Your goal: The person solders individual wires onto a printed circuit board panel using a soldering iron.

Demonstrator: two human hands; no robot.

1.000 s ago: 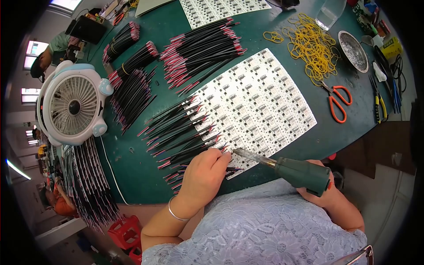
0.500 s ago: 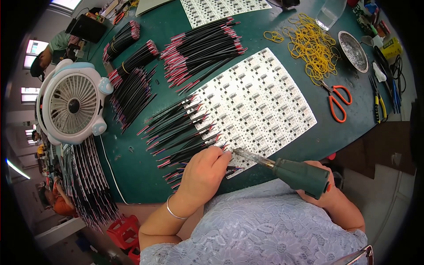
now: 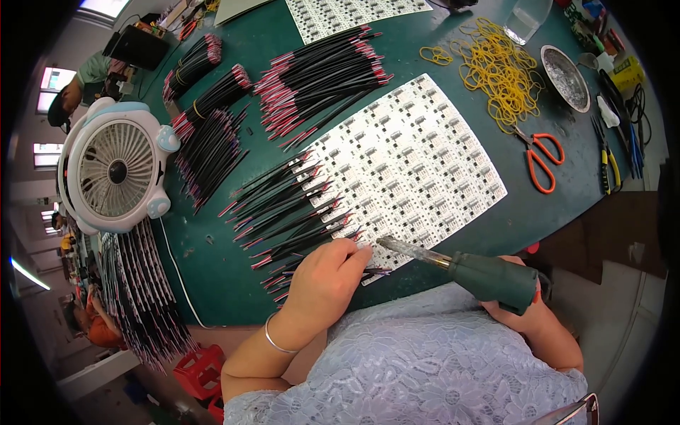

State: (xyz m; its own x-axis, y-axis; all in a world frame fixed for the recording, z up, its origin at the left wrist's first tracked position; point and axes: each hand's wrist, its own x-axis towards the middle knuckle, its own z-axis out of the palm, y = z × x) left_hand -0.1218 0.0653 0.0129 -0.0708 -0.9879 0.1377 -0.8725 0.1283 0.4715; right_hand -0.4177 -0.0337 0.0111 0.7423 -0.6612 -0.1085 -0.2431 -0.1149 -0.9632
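Note:
My right hand is wrapped round the dark green handle of a soldering iron. The iron's metal tip points left, just beside my left fingertips and over a white circuit board. My left hand is closed, thumb and forefinger pinched at the board's lower left edge on a wire that the fingers mostly hide. Black-sleeved wires with red and black ends stick out in a row along the left edge of the board. More wire ends show under my left hand.
Loose wire bundles lie beyond the board. A fan stands at the left. Yellow rubber bands, a metal bowl, orange-handled scissors-like cutters and yellow-black pliers lie on the right. Another board lies at the far edge.
The soldering iron and my right hand have shifted slightly right, drawing the tip a little away from my left fingertips. My left hand stays almost in place.

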